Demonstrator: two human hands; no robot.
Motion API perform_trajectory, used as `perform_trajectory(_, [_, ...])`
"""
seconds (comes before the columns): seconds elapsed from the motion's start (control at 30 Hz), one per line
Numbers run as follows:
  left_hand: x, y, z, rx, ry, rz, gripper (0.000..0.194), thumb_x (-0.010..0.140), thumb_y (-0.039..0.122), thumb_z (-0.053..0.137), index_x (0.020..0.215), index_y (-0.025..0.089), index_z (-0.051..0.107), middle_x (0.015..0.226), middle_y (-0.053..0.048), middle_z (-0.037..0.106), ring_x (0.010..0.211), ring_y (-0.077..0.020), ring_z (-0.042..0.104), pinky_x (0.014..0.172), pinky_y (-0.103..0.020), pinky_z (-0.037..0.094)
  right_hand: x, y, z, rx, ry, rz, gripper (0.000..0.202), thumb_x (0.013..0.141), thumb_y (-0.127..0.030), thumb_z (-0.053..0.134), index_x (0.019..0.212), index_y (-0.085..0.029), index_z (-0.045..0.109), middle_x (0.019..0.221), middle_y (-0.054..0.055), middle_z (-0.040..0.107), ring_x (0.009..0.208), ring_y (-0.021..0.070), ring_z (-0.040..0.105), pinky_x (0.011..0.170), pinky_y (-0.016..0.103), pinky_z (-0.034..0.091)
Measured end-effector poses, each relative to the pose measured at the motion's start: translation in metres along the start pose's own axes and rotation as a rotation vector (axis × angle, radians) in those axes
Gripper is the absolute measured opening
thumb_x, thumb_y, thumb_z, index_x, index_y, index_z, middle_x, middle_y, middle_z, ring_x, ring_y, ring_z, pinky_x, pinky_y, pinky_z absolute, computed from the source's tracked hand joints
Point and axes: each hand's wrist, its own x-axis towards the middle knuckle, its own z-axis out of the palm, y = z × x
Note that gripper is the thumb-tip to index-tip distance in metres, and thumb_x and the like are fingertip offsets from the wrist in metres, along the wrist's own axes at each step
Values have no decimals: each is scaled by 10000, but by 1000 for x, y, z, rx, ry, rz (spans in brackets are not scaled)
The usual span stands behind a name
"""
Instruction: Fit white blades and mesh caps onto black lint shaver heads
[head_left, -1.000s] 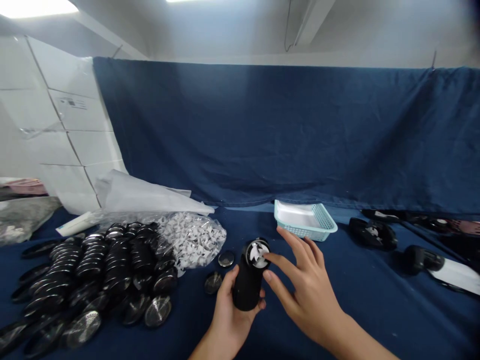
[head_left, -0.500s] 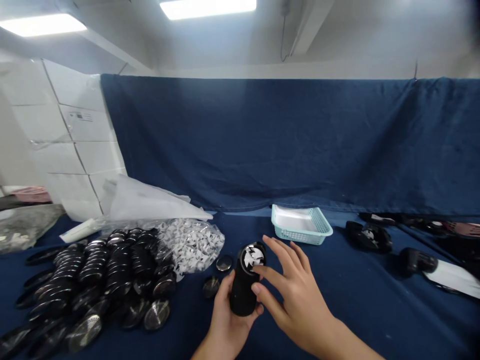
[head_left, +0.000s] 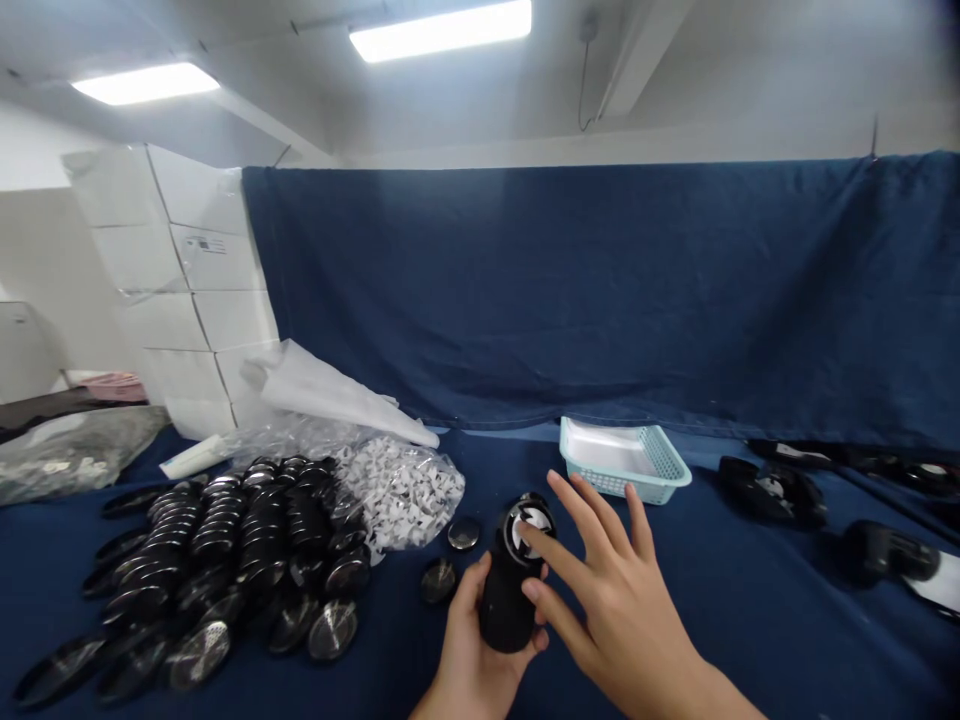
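My left hand is wrapped round a black cylindrical housing, which is tilted with its ringed end up. A white piece sits inside that round opening. My right hand has its fingers spread, and its index fingertip touches the white piece at the opening. The right thumb is beside the housing, and I cannot tell whether it touches. Just left of the housing, two small round dark discs with shiny rims lie on the blue cloth.
Rows of black round parts with shiny rims cover the left of the table. Behind them lies a clear bag of small white pieces. A light blue basket stands at the back. Black device parts lie at right.
White bits stood up unevenly in the housing's opening; now the white piece looks flatter inside the ring. My right index finger has moved further over it. The whole view has shifted slightly.
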Motion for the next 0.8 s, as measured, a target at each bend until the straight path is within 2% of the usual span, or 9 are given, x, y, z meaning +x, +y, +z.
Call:
perform_trajectory(0.13, [0,0,-1,36,44,3,291,893,391,571,945,125,676,869,-117,723,649,-208,635,675,-361,470,2,2,-1,12,38,73,319,914,-368,519,1219,-314,597,1512,112,336,1361,363,347,1050,696,223])
perform_trajectory(0.3, [1,0,0,43,92,21,277,881,389,586,916,124,658,825,-114,718,612,-211,626,643,-358,464,2,2,-2,89,98,161,242,906,-406,527,1038,-276,681,1443,103,448,1339,346,389,1084,675,193])
perform_trajectory(0.5, [4,1,-5,31,52,47,270,870,382,598,950,134,667,816,-102,721,678,-226,655,729,-394,485,1,-1,-4,130,77,129,241,908,-406,518,1035,-286,684,1420,102,480,1335,336,401,1073,676,219])
perform_trajectory(0.8, [3,0,-4,13,-34,15,297,891,387,572,946,121,692,894,-111,730,659,-191,644,669,-319,478,1,0,-6,128,16,66,224,902,-365,529,1054,-291,675,1442,100,443,1345,340,383,1050,687,263])
